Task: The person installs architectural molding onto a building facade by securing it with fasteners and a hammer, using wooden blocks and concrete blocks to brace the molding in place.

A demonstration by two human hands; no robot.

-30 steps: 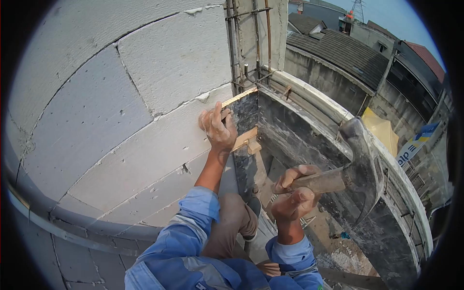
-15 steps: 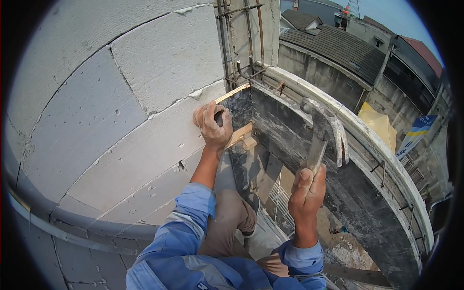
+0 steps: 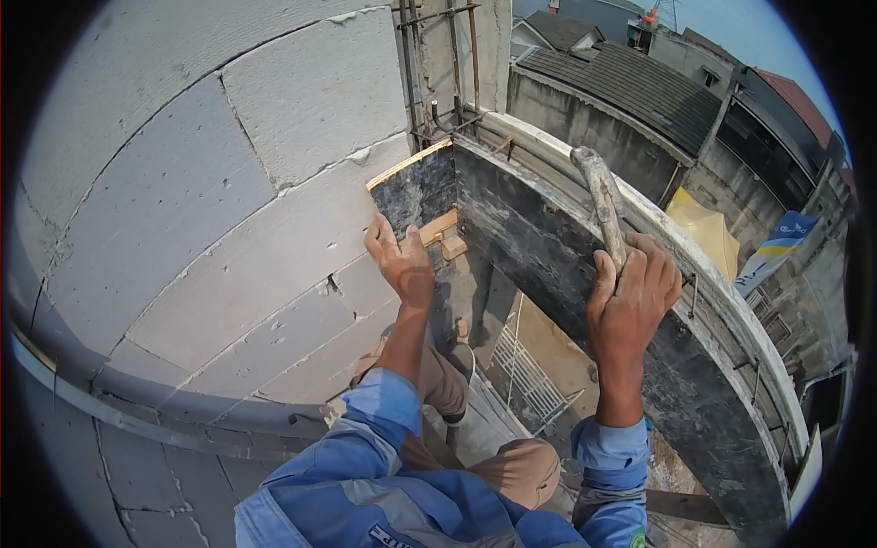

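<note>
My left hand (image 3: 406, 269) is at the lower left edge of a short dark panel (image 3: 416, 187), its fingers gripping there beside a wooden strip (image 3: 434, 228). A small wood block (image 3: 453, 247) sits under the strip. The panel stands against the pale block wall (image 3: 265, 247) and meets a long dark board (image 3: 548, 228) at a corner. Over the long board, my right hand (image 3: 632, 290) is closed round a hammer (image 3: 601, 196). Its worn shaft points up and away; the claw head does not show clearly.
Steel bars (image 3: 455, 55) rise by a concrete column behind the corner. A curved concrete edge (image 3: 639, 205) with bent bars runs along the right. Far below lie a metal frame (image 3: 530, 374) and rubble. My knees are beneath my arms; roofs stand beyond.
My left hand has moved down from the panel's top to its lower left edge. My right hand has risen to the right, and the hammer has turned, its claw no longer plainly visible.
</note>
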